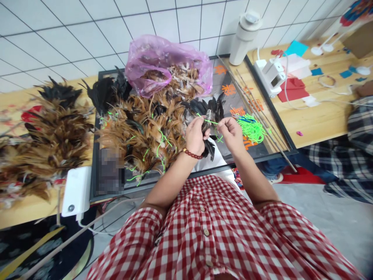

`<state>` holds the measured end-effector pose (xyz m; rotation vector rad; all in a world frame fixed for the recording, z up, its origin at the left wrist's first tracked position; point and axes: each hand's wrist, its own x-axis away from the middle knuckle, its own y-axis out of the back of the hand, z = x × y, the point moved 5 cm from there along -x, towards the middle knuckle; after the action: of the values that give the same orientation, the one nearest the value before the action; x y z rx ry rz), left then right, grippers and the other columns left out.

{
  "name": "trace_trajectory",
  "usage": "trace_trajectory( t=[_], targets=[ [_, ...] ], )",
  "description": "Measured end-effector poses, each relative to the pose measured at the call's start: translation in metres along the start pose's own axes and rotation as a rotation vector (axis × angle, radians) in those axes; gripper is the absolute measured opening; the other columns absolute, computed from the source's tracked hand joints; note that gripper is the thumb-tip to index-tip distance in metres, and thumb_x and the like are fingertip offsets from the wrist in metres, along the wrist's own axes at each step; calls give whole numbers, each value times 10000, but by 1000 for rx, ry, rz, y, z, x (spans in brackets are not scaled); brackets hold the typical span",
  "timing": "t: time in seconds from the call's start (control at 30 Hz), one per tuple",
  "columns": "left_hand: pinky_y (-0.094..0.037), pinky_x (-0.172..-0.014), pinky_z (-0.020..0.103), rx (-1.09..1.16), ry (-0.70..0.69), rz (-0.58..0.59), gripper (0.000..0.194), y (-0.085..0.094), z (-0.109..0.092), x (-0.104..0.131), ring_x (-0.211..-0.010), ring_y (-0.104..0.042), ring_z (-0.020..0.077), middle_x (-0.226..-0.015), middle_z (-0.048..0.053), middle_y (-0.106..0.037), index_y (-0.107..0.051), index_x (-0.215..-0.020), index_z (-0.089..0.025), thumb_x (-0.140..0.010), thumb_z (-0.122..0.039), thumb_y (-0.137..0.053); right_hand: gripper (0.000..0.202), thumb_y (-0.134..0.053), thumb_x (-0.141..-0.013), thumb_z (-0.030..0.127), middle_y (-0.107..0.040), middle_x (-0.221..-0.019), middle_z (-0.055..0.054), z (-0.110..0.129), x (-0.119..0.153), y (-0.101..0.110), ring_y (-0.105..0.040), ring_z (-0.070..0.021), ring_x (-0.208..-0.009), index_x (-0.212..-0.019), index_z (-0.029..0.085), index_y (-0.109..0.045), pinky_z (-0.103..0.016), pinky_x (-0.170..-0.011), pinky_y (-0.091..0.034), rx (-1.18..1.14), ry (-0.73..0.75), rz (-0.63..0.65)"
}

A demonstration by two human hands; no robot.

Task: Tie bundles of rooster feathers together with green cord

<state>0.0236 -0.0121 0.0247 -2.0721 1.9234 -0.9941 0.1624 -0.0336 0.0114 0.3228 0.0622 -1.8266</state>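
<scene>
My left hand (194,136), with a beaded bracelet at the wrist, is closed around a small bunch of dark feathers (214,109). A bright green string (211,121) runs from this bunch across to my right hand (231,133). The fingers of my right hand pinch the string's other end. Left of my hands lies a big heap of brown feathers (145,132), several bunches tied with green string. To the right of my right hand rests a tangle of loose green string (252,128).
A pink plastic bag (166,48) of feathers stands at the back. Around it are a white bottle (244,37), thin sticks (256,111), a power strip (266,79) and a white power bank (76,190). More feathers (58,136) lie at left. A person in plaid (359,128) is at right.
</scene>
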Motion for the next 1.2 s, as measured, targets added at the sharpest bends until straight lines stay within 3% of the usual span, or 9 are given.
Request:
trace_trajectory(
  t=[0.1, 0.23, 0.33, 0.4, 0.53, 0.73, 0.83, 1.03, 1.2],
  targets=[
    [-225, -393, 191, -83, -79, 112, 301, 0, 4, 3, -400, -402, 26, -627, -52, -550, -633, -780, -181, -852, -458, -724, 404, -733, -853, 578, -565, -672, 33, 4, -4, 3, -479, -106, -615, -778, 218, -566, -258, -602, -398, -94, -46, -65],
    [-447, -563, 232, -291, -230, 452, 308, -10, -7, 13, -611, -556, 94, -723, -2, -614, -694, -734, -199, -836, -485, -749, 430, -721, -852, 610, -606, -712, 10, 19, -10, 1, -516, -121, -615, -788, 223, -545, -265, -568, -424, -289, -137, 109],
    [-512, -827, 286, -472, -287, 618, 271, -18, -23, 20, -885, -618, 154, -884, 43, -661, -703, -656, -202, -857, -383, -706, 390, -724, -874, 584, -668, -863, -37, 46, -14, 11, -592, -155, -738, -809, 221, -595, -313, -665, -505, -160, 15, 210],
    [-490, -862, 293, -535, -236, 658, 272, -20, -29, 22, -901, -598, 161, -882, 45, -640, -675, -608, -194, -856, -299, -634, 356, -718, -891, 565, -682, -976, -64, 64, -15, 18, -628, -189, -884, -817, 226, -635, -361, -792, -542, 24, 171, 237],
    [-453, -852, 290, -604, -154, 659, 273, -18, -27, 21, -886, -558, 166, -819, 39, -590, -579, -564, -187, -827, -196, -508, 319, -643, -953, 528, -669, -1065, -88, 83, -12, 24, -629, -230, -1016, -839, 231, -651, -430, -928, -534, 266, 370, 250],
    [-411, -922, 344, -941, -337, 677, 281, -14, -16, 22, -895, -491, 199, -791, 27, -544, -490, -594, -212, -872, -174, -513, 286, -597, -981, 484, -665, -1118, -100, 79, -8, 11, -621, -244, -1073, -866, 228, -654, -453, -991, -508, 348, 451, 310],
    [-394, -934, 358, -1042, -406, 620, 271, -10, -10, 22, -918, -491, 206, -859, 34, -561, -499, -633, -210, -901, -184, -529, 281, -582, -994, 457, -677, -1106, -97, 75, -10, 5, -636, -227, -1057, -866, 221, -666, -431, -974, -517, 329, 450, 385],
    [-401, -896, 348, -990, -457, 480, 301, 1, -5, 13, -877, -498, 201, -842, 42, -547, -444, -648, -215, -942, -149, -437, 266, -666, -947, 494, -722, -1044, -77, 61, -14, 13, -666, -207, -980, -957, 235, -722, -371, -883, -544, 305, 375, 374],
    [-394, -905, 337, -952, -452, 458, 301, 4, -7, 11, -879, -500, 193, -828, 39, -552, -472, -636, -214, -934, -169, -475, 211, -633, -969, 390, -711, -862, -44, 59, -7, 7, -660, -180, -819, -845, 229, -689, -338, -778, -533, 320, 406, 434]
  ],
)
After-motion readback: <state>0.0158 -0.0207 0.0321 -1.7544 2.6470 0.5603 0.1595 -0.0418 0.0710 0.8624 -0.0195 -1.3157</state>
